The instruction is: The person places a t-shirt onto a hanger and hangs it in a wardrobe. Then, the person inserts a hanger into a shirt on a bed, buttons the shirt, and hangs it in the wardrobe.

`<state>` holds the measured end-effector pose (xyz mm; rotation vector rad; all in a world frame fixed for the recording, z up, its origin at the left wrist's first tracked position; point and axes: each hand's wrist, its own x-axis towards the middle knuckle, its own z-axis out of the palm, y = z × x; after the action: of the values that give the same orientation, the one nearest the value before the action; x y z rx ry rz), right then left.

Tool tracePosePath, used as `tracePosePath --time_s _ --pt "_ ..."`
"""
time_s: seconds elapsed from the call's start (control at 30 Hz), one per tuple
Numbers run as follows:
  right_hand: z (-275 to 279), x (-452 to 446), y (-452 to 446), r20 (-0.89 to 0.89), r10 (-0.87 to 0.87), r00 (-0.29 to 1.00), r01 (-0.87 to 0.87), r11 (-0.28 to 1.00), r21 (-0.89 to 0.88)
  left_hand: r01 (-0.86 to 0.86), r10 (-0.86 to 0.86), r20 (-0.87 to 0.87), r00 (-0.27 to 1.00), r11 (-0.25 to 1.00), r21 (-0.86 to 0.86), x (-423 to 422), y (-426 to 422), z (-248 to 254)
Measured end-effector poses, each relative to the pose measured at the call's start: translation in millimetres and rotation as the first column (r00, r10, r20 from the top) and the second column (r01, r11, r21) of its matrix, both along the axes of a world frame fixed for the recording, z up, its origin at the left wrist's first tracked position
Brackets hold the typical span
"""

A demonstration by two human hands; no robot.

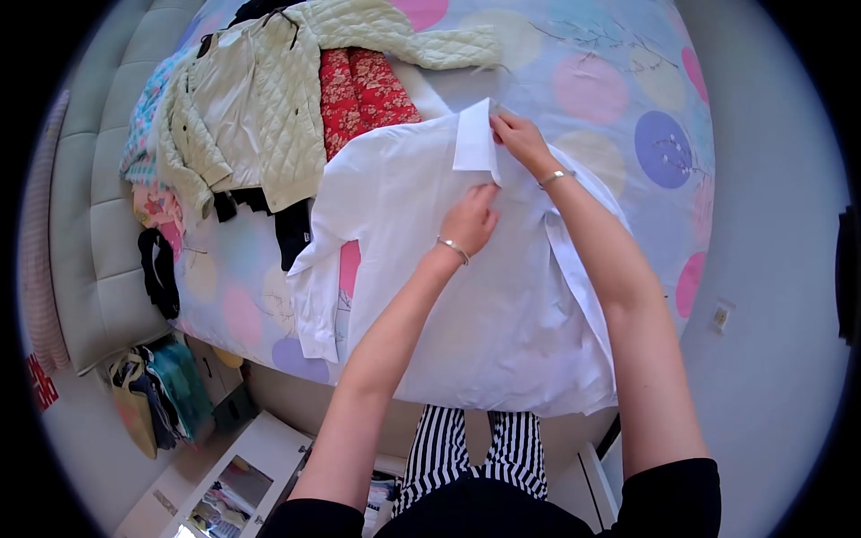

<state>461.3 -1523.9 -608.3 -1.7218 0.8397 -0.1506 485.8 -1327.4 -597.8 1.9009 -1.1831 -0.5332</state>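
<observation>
While the right hand (520, 139) pinches the collar (475, 143) of one white shirt (404, 233) spread on a bed (592, 85), the left hand (471, 220) touches the front just below; whether its fingers grip cannot be told. Each wrist wears one bracelet (454, 250). One quilted jacket (291, 134) lies partly over one red floral garment (359, 99). Lower left, clothes (229, 496) show in a white cabinet's (280, 448) panel.

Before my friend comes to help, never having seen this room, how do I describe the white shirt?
Find the bed with the big-dotted cover, then its near edge, where the shirt is spread under the left hand and right hand. Unlike the pale quilted jacket and red floral garment beyond, it is plain white with a pointed collar.
</observation>
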Motion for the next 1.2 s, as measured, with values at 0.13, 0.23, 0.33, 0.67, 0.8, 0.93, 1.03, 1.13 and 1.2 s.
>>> tracePosePath --time_s 0.13,0.23,0.33,0.67,0.8,0.93,1.03,1.13,1.2 --pt "-17 -2 1 0.083 -0.033 0.996 0.084 0.655 -0.751 0.212 -0.282 0.147 0.948 0.905 0.369 -8 16 -34" --pt "-3 -47 13 0.253 -0.073 0.965 0.248 0.579 -0.776 0.201 -0.187 -0.076 0.979 0.927 0.316 -10 37 -35" --pt "10 -138 81 0.063 -0.28 0.958 0.272 0.815 -0.512 0.204 -0.207 -0.028 0.978 0.916 0.346 -20 51 -32" --pt "-55 -244 113 -0.216 -0.297 0.93 0.099 0.769 -0.632 0.205 -0.308 0.302 0.902 0.922 0.328 -48 -43 -43" --pt "-79 -257 63 -0.188 -0.631 0.752 0.532 0.751 -0.39 0.157 -0.226 0.365 0.903 0.965 0.21 -32 -51 -45" --pt "-87 -295 12 -0.067 -0.805 0.59 0.745 0.511 0.428 0.111 -0.285 0.423 0.86 0.915 0.389 -19 -56 -28" --pt "-62 -297 -14 -0.22 -0.877 0.428 0.691 0.16 0.705 0.183 -0.286 0.488 0.825 0.951 0.249 -12 -55 -20" --pt "-41 -291 -26 -0.217 -0.911 0.351 0.621 0.052 0.782 0.243 -0.332 0.564 0.756 0.943 0.229 -6 -50 -15" --pt "-29 -285 -27 -0.173 -0.925 0.34 0.579 0.061 0.813 0.261 -0.352 0.612 0.709 0.936 0.236 -3 -43 -22"
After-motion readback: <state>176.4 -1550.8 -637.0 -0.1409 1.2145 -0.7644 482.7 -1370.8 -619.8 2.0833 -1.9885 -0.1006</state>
